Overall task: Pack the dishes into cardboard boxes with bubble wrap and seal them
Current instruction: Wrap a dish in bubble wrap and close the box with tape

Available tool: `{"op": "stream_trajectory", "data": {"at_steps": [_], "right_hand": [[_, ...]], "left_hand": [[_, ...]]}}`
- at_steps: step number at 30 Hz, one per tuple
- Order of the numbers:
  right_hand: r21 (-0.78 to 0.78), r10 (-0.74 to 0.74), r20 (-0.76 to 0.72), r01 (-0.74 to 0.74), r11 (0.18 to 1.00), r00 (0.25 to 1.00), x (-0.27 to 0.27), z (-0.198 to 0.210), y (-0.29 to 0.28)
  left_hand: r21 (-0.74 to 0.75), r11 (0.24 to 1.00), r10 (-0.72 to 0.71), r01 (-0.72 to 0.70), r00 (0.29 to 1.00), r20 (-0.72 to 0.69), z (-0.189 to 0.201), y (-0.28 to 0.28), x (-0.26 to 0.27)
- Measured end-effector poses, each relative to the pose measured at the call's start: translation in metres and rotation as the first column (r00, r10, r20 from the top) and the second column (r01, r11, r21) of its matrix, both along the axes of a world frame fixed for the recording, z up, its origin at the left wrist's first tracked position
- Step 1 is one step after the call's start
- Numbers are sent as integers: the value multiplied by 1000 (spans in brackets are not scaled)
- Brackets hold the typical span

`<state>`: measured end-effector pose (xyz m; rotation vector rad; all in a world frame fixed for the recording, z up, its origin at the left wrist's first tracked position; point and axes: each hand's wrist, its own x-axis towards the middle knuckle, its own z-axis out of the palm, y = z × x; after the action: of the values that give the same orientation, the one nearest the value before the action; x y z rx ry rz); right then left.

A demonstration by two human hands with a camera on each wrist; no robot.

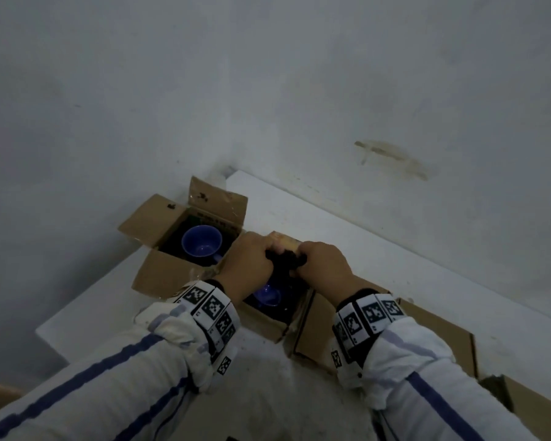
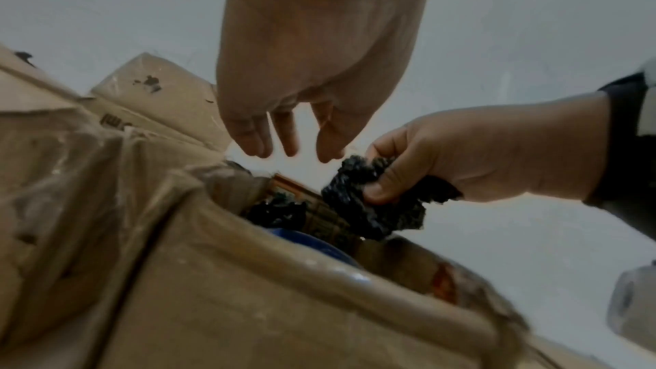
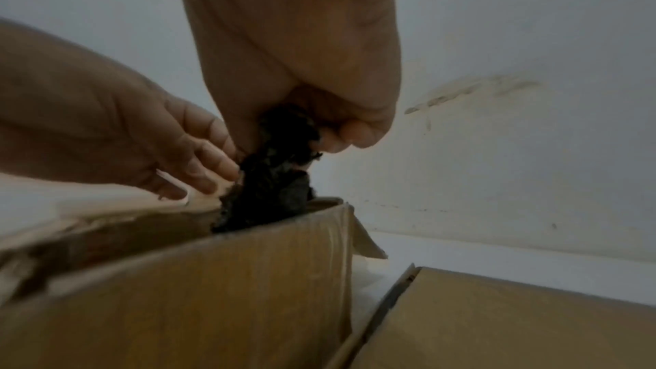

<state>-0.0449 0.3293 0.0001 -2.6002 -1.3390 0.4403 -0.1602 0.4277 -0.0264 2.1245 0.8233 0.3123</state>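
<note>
Two open cardboard boxes are seen on the white table [image 1: 331,224], and all the action is at the near box [image 1: 268,326]. Inside it, directly beneath the hands, a blue cup [image 1: 269,296] is glimpsed, mouth up, with dark padding around it. A wad of black wrap [image 2: 373,201] is held just above the box opening, hanging down so that its lower end is already dipping past the rim on the far side.

The right hand [image 2: 479,156] is curled round that wad, thumb pressed into it from the front, fingers bunched behind. The left hand [image 2: 312,52] is held alongside, fingers loosely extended and pointing down; from the left wrist view they are seen just short of the wad, gripping nothing, though in the right wrist view the fingertips [image 3: 216,170] appear to brush its edge. So the right hand is plainly the one in charge of the wrap, the left merely near.

The coming move is judged to be straight down: wrap into box, over or beside the cup. The wad's long axis is roughly vertical, already lined up with the opening.

To the left, the far box [image 1: 159,224] is seen with flaps up and a second blue cup [image 1: 201,243] seated in dark lining, untouched. Neither box is sealed yet.
</note>
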Motion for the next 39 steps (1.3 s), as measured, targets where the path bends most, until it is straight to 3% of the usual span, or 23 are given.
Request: {"op": "stream_trajectory", "data": {"at_steps": [1, 3, 6, 11, 16, 21, 26, 29, 32, 35, 39], "right_hand": [[-27, 12, 88, -9, 1000, 996, -2, -3, 3], [-102, 64, 244, -40, 994, 968, -4, -10, 6], [-212, 123, 341, -51, 976, 932, -6, -20, 10], [-333, 200, 269, -104, 937, 942, -14, -24, 19], [-287, 137, 92, -106, 952, 986, -10, -12, 25], [-427, 301, 239, -179, 886, 923, -9, -23, 20], [-454, 231, 149, -141, 880, 962, -9, -23, 17], [-360, 119, -15, -116, 926, 993, -6, -14, 10], [-90, 41, -56, -46, 995, 998, 0, -9, -7], [87, -6, -30, 9, 996, 1000, 6, -9, -29], [172, -87, -72, 98, 980, 994, 18, -11, -72]], "left_hand": [[65, 998, -18, 21, 999, -44, -4, 7, 0], [48, 997, -60, 65, 994, -90, -7, 14, 1], [-14, 997, -77, 76, 985, -154, -6, 18, 0], [5, 996, -79, 84, 958, -274, -15, 27, -1], [19, 996, -82, 93, 948, -307, -17, 31, 1], [55, 992, -86, 110, 941, -329, -15, 29, 2], [32, 992, -104, 123, 929, -356, -11, 28, 2], [61, 985, -119, 159, 897, -425, -8, 24, 7], [116, 980, -82, 161, 860, -504, 2, 13, 14], [164, 982, -13, 91, 905, -426, 15, -12, 25], [100, 979, -141, 180, 939, -313, 17, -58, 60]]}}
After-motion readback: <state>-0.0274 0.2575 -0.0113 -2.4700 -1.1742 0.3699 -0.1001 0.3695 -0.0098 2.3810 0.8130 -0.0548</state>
